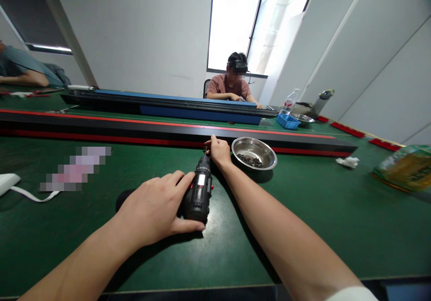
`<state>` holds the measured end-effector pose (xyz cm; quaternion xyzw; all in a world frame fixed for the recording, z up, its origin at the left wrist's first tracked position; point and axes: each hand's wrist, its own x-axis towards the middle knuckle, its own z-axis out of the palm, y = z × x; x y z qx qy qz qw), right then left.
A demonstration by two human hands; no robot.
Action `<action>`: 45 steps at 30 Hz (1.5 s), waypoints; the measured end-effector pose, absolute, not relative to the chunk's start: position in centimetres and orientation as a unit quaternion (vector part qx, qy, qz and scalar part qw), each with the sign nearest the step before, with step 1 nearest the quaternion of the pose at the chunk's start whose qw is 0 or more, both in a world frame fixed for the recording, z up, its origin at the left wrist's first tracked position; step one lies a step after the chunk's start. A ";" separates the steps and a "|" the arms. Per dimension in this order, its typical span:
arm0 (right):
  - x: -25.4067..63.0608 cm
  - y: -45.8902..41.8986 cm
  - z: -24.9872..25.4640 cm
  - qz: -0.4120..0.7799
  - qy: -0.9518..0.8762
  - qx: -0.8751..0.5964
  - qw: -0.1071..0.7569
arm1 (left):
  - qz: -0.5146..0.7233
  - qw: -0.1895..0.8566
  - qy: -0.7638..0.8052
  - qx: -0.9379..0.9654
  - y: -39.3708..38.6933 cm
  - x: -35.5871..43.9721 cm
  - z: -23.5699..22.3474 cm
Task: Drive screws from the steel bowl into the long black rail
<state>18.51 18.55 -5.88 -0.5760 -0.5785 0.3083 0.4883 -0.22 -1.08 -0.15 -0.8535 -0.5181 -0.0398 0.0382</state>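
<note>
My left hand (156, 202) is closed round a black cordless drill (199, 195), which lies on its side with its chuck pointing away from me. My right hand (219, 150) has its fingers curled together at the drill's bit, close to the front face of a long black bar with red strips (161, 133). Whatever those fingers pinch is too small to make out. Just right of that hand stands a steel bowl (273, 154) holding small dark pieces (251, 160) that look like screws.
Behind the bar lie more long dark and blue bars (202, 112). A co-worker (232, 85) sits across the green table (245, 247). At the back right are a blue basket (288, 121) and a bottle (290, 102); nearer lie crumpled tissue (348, 162) and a plastic bag (406, 168).
</note>
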 end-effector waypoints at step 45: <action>18.6 18.7 -6.2 0.248 -0.578 -0.605 0.488 | -0.019 0.089 -0.507 -0.857 0.6 0.4 -0.4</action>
